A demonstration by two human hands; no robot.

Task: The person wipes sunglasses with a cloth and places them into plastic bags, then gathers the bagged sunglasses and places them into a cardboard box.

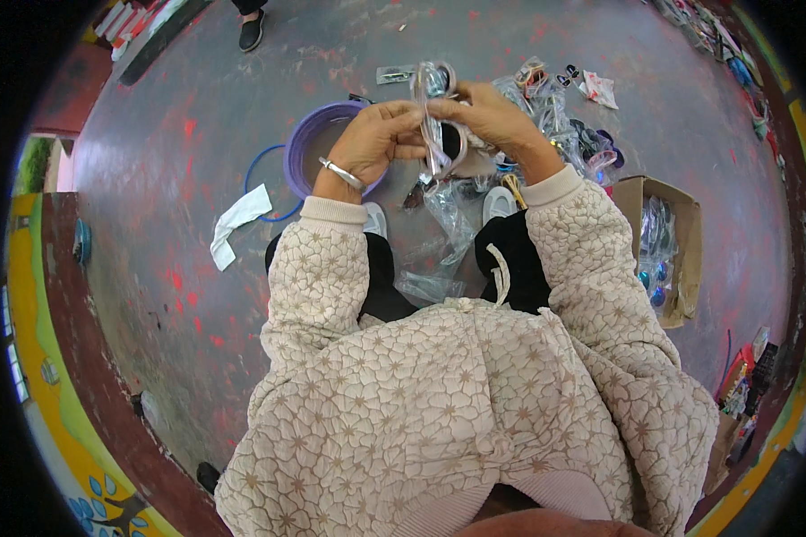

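A pair of sunglasses point(451, 139) with pale frames and dark lenses is held upright between both hands, blurred in part. My left hand point(381, 134), with a silver bangle at the wrist, pinches its near side with thumb and fingers. From the other side my right hand point(494, 121) grips the same glasses, with a light cloth point(475, 163) beneath the fingers. Clear plastic sleeves point(451, 215) lie on the floor below the hands. Beyond my right hand is a heap of bagged sunglasses point(556, 121). The exact finger contact on the frame is partly hidden.
A purple basin point(295, 154) stands at left, near a blue hoop point(252, 168) and a white cloth point(240, 225). A cardboard box point(690, 258) with bagged glasses stands at right. A packaged item point(395, 74) lies ahead. Another person's shoe point(251, 33) shows at the top.
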